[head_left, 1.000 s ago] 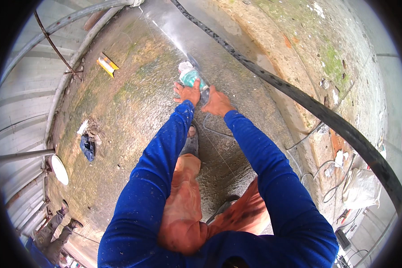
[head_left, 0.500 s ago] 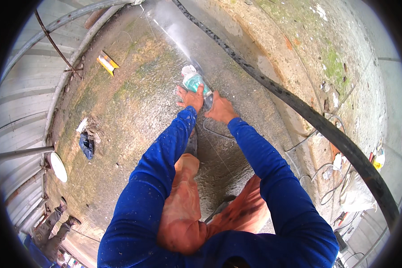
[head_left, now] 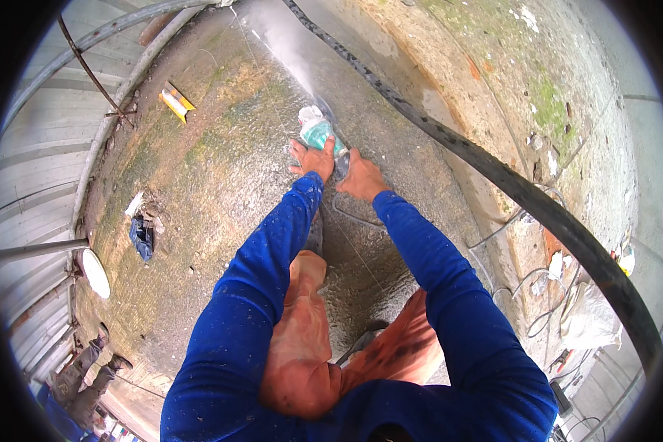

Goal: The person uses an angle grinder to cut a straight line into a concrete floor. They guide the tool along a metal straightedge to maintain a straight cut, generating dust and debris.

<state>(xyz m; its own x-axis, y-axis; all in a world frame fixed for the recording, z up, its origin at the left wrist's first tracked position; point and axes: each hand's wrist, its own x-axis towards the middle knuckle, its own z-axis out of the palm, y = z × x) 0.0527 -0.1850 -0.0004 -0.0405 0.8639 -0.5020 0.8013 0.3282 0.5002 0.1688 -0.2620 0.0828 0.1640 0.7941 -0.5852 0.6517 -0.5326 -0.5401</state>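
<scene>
An angle grinder with a teal body and a whitish, dust-caked head is held low over the wet concrete floor. Its disc is mostly lost in the haze. My left hand grips the body's left side, thumb over the top and fingers spread. Around the dark rear end is wrapped my right hand. A pale jet of dust shoots from the disc toward the far edge. Behind the tool a grey cord curves along the floor beside my right forearm.
A thick black hose crosses on the right, before a rough wall. At left are a yellow-and-white piece, dark blue cloth, a white disc and corrugated sheeting. Another person's legs show lower left.
The dust plume looks broader and whiter at the far end. Both hands and the grinder stay almost in place, with the right hand shifted very slightly left.
</scene>
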